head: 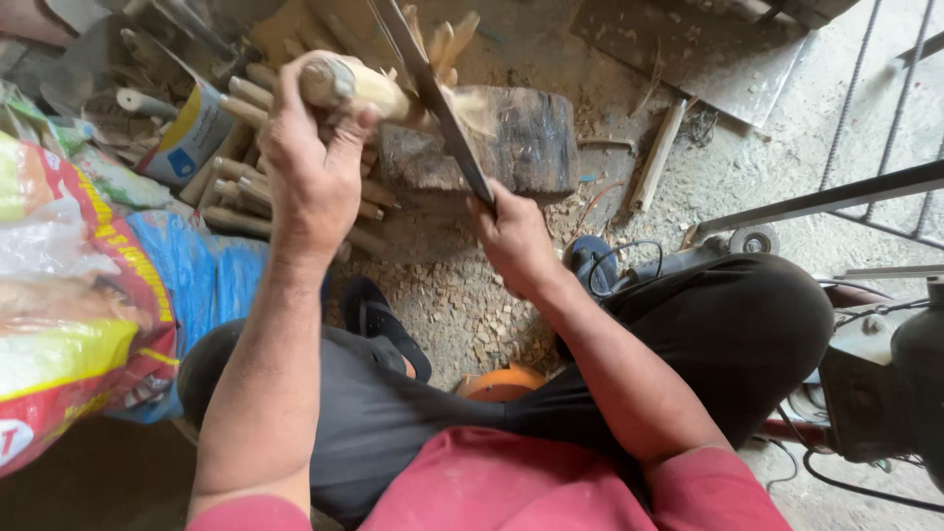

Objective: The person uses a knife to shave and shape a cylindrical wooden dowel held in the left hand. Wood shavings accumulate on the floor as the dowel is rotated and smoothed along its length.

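My left hand grips a pale wooden stick and holds it slanted over a dark wooden chopping block. My right hand is closed on the handle of a long flat blade, whose edge lies against the far end of the stick above the block. Fresh pale wood shows where the blade meets the stick. Both hands sit in front of my knees, above the ground.
A pile of cut wooden sticks lies left of the block, beside a tin can. Printed plastic sacks fill the left. Wood chips cover the ground. A metal machine and steel bars stand at right.
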